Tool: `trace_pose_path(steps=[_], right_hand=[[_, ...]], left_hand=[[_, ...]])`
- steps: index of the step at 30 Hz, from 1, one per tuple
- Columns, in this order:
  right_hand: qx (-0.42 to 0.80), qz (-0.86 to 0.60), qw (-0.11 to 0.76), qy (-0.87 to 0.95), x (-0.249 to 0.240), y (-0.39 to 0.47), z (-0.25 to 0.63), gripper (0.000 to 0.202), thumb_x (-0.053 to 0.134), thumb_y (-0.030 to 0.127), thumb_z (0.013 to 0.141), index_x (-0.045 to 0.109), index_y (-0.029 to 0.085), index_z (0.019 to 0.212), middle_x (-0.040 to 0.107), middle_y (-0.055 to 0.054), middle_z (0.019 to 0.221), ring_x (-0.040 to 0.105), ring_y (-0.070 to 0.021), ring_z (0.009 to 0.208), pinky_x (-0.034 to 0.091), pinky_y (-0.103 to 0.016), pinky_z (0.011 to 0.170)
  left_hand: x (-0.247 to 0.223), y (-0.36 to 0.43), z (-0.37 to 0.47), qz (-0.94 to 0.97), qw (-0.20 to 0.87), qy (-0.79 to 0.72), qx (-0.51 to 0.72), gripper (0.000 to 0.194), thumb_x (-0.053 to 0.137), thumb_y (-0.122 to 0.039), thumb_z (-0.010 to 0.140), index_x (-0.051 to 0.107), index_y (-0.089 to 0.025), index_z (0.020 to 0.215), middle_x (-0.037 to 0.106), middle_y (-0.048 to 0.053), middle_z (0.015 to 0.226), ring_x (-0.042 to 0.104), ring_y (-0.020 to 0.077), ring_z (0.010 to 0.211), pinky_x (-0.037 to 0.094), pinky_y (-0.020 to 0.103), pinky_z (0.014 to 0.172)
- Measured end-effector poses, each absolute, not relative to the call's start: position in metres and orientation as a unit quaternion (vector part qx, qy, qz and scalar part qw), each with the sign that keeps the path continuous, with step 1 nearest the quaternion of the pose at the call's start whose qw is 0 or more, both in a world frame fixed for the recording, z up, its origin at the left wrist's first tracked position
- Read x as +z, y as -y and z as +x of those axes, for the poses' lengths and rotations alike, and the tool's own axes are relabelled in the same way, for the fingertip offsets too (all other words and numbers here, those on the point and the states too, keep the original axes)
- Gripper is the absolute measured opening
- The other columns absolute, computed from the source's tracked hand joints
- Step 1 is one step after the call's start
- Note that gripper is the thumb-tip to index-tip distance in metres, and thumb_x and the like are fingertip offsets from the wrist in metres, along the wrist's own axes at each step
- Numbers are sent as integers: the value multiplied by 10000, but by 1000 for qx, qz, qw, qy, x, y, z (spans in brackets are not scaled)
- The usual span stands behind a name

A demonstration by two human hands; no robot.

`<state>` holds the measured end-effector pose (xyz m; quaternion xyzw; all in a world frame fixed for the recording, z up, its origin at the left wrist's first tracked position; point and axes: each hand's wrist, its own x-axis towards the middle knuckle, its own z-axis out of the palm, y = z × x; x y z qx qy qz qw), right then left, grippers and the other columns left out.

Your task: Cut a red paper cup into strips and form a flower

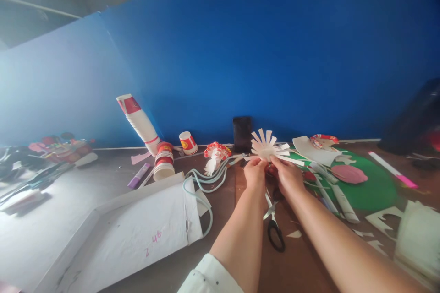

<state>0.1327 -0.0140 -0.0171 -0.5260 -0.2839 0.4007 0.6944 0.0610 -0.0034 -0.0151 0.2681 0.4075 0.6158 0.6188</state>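
A white paper cup cut into strips (267,150) is held up over the table, its strips fanned out like petals. My left hand (255,173) pinches its lower left side, and my right hand (286,175) grips its lower right side. The cup's base is hidden behind my fingers. Below my hands lie black-handled scissors (275,234), partly covered by my right hand. A second cut cup with red, curled strips (217,153) rests to the left, beside a looped pale blue cord (206,178).
A white box lid (137,233) takes up the left front. Stacked paper cups (139,121) lean at the back left, near one single cup (188,143). Rightward are a green sheet (374,187), a pink oval (349,174), a marker (392,169) and paper scraps. A blue partition (275,55) stands behind.
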Motion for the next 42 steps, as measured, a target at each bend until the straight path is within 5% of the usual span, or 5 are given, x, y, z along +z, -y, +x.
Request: trace_pose_path(steps=[9,18,29,42], right_hand=[[490,-461,677,298,-12,16,132,229,739,252,554,719,186,772,740,-23,761,666,-184,637,530,-268,543],[487,-493,674,256,-13,12,135,176,794,257,523,702,207,664,686,-5,571,591,-152,466,517,-273,484],[456,-523,675,250,-2,21,133,300,773,339,593,703,141,807,709,-61,684,604,-169,499,478,-270,432],[418,-614,639,202,23,38,124,299,778,442,602,642,176,630,644,-95,549,593,-233,460,447,-324,354]], left_hand=[[-11,2,55,258,604,-432,618,147,752,-217,587,648,-125,636,606,24,574,552,102,508,450,221,537],[-3,10,60,281,613,-437,596,150,744,-210,592,617,-131,591,578,13,531,520,89,465,422,216,513],[-6,10,63,294,618,-441,580,165,752,-161,598,605,-137,669,589,3,550,506,72,446,427,193,486],[-2,15,66,288,562,-517,578,167,705,-277,685,580,-166,686,569,9,573,516,119,484,419,243,503]])
